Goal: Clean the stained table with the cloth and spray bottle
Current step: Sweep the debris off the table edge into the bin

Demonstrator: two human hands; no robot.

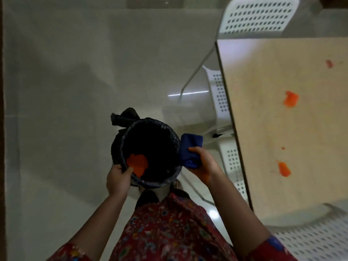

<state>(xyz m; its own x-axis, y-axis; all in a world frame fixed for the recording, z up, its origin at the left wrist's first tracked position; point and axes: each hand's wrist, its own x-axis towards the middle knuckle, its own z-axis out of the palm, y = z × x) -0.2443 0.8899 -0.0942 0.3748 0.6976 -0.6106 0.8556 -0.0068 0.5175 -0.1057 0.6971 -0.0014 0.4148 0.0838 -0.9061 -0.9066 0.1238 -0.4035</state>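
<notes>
The person stood over a round bin point(150, 120) on the floor point(66, 91), just left of the table point(263, 129). The left hand point(117, 177) gripped the bin's near rim, thumb inside and fingers curled round the outside, probably to steady or tilt it so waste would drop in. An orange scrap point(137, 163) lay inside against the near wall, right by that thumb; whether the thumb touched it could not be told. The right hand point(204, 162) clutched the cloth point(190, 147), fingers wrapped over its lower end. It was held just beside the bin's right rim, seemingly kept out of the way while the bin was handled.

The cloth was dark blue, soft and thick, bunched into a rough fold. The bin looked dark and cylindrical, lined with a crinkled, glossy black bag whose spare plastic was knotted at the far side. The table top was pale, matt and flat with a thin straight edge. At least 3 orange marks lay on it: a large blotch point(291, 98), a smaller smear point(284, 168) and a faint reddish spot point(329, 63), so wiping appeared largely undone. White chairs point(259, 16) of hard perforated plastic stood round the table. The floor was smooth and slightly reflective. The spray bottle was not in view.
</notes>
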